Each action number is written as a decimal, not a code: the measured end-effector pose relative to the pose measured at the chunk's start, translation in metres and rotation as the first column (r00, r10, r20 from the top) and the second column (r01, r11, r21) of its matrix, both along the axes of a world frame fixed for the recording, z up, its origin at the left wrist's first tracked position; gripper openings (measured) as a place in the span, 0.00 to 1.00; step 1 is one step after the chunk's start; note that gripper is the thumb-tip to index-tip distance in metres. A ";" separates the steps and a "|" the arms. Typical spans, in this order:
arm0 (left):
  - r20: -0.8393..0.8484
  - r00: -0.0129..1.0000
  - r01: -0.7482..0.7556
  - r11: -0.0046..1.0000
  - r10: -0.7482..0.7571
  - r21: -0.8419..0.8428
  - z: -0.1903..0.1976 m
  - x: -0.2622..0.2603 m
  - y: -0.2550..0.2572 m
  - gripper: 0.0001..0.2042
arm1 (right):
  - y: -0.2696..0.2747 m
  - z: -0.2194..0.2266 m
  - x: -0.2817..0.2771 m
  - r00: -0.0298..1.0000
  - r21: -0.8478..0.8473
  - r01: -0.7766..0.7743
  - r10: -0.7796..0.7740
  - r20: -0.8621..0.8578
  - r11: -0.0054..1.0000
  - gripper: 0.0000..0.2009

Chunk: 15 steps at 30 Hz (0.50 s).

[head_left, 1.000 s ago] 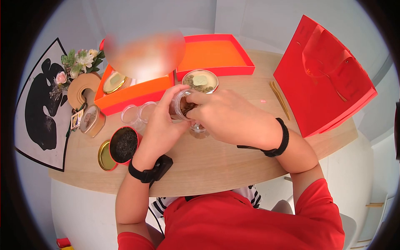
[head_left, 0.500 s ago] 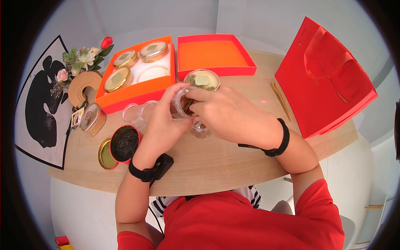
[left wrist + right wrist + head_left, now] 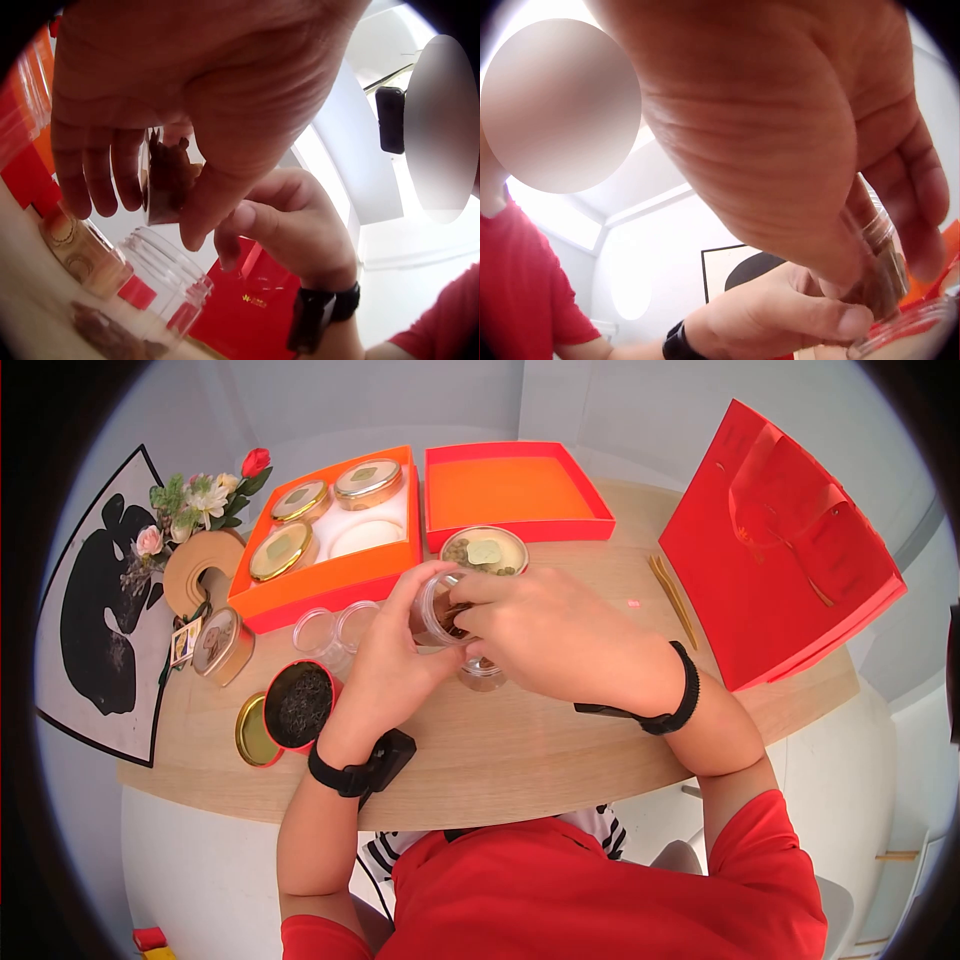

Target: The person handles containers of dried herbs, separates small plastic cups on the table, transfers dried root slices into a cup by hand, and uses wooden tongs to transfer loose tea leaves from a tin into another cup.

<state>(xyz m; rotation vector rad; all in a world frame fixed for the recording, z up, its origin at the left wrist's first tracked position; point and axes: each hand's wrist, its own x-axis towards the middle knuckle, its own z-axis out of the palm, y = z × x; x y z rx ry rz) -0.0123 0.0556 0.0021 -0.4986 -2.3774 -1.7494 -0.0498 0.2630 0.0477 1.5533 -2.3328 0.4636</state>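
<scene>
My left hand (image 3: 392, 655) grips a clear jar (image 3: 428, 608) tipped on its side, its mouth toward the right. Dark brown dried pieces (image 3: 169, 176) fill part of it. The fingers of my right hand (image 3: 545, 638) reach into the mouth of this jar; their tips are hidden, so I cannot tell what they pinch. Below both hands a second clear jar (image 3: 169, 274) stands upright on the table, with a few brown pieces (image 3: 109, 330) at its bottom. Just behind the hands sits a round jar (image 3: 486, 552) with green-grey contents and a pale label.
An orange-red box (image 3: 335, 582) holds three gold-lidded jars, with its lid (image 3: 515, 485) beside it. At left are empty clear jars (image 3: 315, 632), a red tin (image 3: 300, 706) of dark shreds, its gold lid (image 3: 252, 732) and flowers (image 3: 205, 500). At right are wooden tongs (image 3: 672, 600) and a red bag (image 3: 775, 560).
The blurred patch over the orange-red box is gone. My right fingers shift slightly within the jar's mouth, while my left hand stays in place with the tipped jar.
</scene>
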 end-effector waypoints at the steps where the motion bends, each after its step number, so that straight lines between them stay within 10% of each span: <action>1: 0.001 1.000 0.008 1.000 -0.008 0.012 -0.001 -0.001 0.000 0.38 | 0.001 0.002 0.001 0.999 -0.014 -0.013 0.014 0.051 1.000 0.10; 11: 0.070 0.997 0.019 0.997 -0.024 0.075 -0.004 -0.003 -0.003 0.39 | 0.014 0.028 -0.014 0.913 -0.153 -0.066 0.122 0.390 0.986 0.11; 15: 0.126 0.991 0.026 0.995 -0.038 0.093 -0.002 -0.005 -0.005 0.39 | 0.020 0.032 -0.025 0.596 -0.185 0.062 0.112 0.795 0.981 0.11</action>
